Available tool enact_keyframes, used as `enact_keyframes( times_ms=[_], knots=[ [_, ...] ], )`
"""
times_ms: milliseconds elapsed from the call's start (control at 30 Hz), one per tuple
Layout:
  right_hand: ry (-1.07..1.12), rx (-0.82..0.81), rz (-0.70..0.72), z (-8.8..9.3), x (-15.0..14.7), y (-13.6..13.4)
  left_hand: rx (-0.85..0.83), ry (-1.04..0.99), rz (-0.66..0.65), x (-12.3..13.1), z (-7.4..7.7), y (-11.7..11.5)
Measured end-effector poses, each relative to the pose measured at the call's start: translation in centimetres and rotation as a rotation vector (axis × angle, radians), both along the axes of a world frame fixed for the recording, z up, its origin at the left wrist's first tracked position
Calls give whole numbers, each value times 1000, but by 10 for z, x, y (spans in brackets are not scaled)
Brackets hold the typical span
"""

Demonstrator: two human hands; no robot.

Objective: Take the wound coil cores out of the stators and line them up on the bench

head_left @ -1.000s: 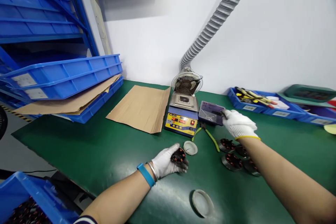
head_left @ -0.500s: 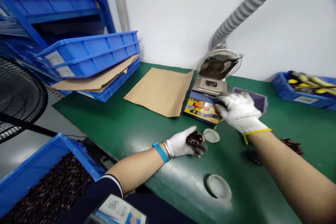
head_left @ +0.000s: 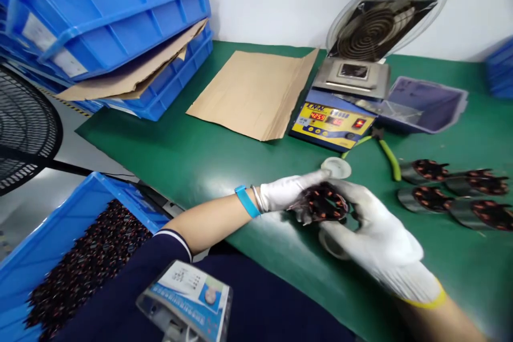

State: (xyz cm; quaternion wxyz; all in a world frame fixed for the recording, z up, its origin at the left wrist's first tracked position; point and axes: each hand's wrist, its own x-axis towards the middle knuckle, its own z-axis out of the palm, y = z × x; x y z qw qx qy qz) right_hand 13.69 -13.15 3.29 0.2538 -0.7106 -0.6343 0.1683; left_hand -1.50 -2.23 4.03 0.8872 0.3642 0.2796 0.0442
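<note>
Two white-gloved hands, the left and the right, are meeting over one dark, copper-wound motor stator. Four more wound stators in silver rings are lying on the green counter to the right: and. Two flat sheets of brown cardboard are showing, one on the counter and one wedged between the stacked blue plastic trays. One yellow-faced solder pot is glowing red digits, with one round wire-guarded fan behind it. One small white round cap, one pair of green-handled cutters and one purple shallow tray are sitting nearby. One blue bin of dark parts is standing lower left.
</note>
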Motion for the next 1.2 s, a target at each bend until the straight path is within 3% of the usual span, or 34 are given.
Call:
enact_keyframes(
  times_ms=[100,200,267,433,667,967,1133,1200],
  knots=[
    [-44,141,-97,1,14,4,76,69,159,1,-7,12],
    [-152,150,-258,1,28,15,174,105,410,3,-14,23],
    [-212,128,-365,0,33,23,169,107,468,5,-16,27],
    [-341,-60,-475,-8,37,32,133,82,465,6,-15,26],
    [-506,-232,-382,1,42,40,122,87,438,6,-13,27],
    [-618,-252,-270,7,49,45,156,81,386,5,-11,25],
    [-629,-201,-477,19,56,38,133,80,360,6,-15,26],
    [-674,-138,-439,27,58,38,123,69,354,6,-16,27]
  ],
)
